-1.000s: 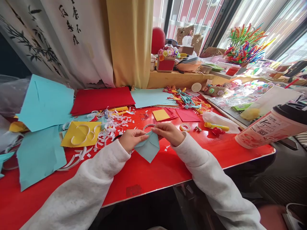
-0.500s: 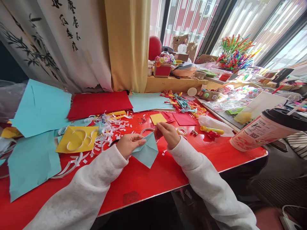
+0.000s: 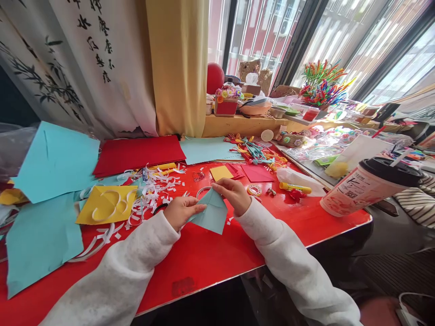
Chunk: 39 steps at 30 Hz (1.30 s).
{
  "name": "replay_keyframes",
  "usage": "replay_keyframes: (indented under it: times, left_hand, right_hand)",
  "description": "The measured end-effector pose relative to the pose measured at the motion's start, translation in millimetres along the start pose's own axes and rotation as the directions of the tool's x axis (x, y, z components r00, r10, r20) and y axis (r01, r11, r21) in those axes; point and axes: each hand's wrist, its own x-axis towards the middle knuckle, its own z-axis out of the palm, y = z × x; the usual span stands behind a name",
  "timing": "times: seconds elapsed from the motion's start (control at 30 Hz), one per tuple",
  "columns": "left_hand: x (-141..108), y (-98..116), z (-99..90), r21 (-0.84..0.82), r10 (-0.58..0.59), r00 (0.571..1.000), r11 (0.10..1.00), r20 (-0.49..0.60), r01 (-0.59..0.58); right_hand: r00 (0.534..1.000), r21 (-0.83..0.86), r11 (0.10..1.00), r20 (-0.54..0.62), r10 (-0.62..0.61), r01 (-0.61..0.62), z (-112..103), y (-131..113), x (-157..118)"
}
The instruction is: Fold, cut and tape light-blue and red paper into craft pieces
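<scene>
Right hand (image 3: 234, 195) has come onto the blue paper's (image 3: 215, 216) top corner, pinching; left hand (image 3: 180, 211) pinches its left side near the table's (image 3: 204, 267) front edge. Creases made; folds left unclear.

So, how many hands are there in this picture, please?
2. The left hand pinches the blue folded paper at its left side; the right hand is at its top corner. No others show.
</scene>
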Motion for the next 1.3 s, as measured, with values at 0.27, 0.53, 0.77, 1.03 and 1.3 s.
replay_keyframes:
  times: [0.27, 0.53, 0.77, 1.03, 1.3]
  left_hand:
    - [-3.0, 6.0, -2.5, 0.091, 0.088, 0.991, 0.991, 0.099, -0.097]
    - [-2.3, 15.6, -8.7, 0.019, 0.179, 0.980, 0.984, -0.087, -0.178]
    - [-5.7, 19.4, -7.3, -0.344, 0.142, 0.943, 0.906, -0.301, -0.246]
    - [-7.0, 15.5, -0.8, -0.396, 0.127, 0.923, 0.876, -0.364, -0.277]
    - [-3.5, 7.9, -5.2, -0.074, 0.223, 0.921, 0.963, -0.318, -0.258]
  right_hand:
    - [0.994, -0.078, 0.996, 0.104, -0.041, 0.049, 2.4, -6.0, -4.9]
    - [0.999, 0.047, 0.998, -0.006, -0.046, 0.046, -0.4, -14.0, -1.4]
    - [0.947, 0.584, 0.799, -0.155, 0.282, -0.142, 0.3, -7.3, 6.8]
    - [0.999, 0.560, 0.829, 0.031, -0.025, 0.003, 62.8, 15.6, -16.2]
    - [0.987, 0.466, 0.871, 0.037, 0.156, -0.155, 51.6, 2.4, -7.3]
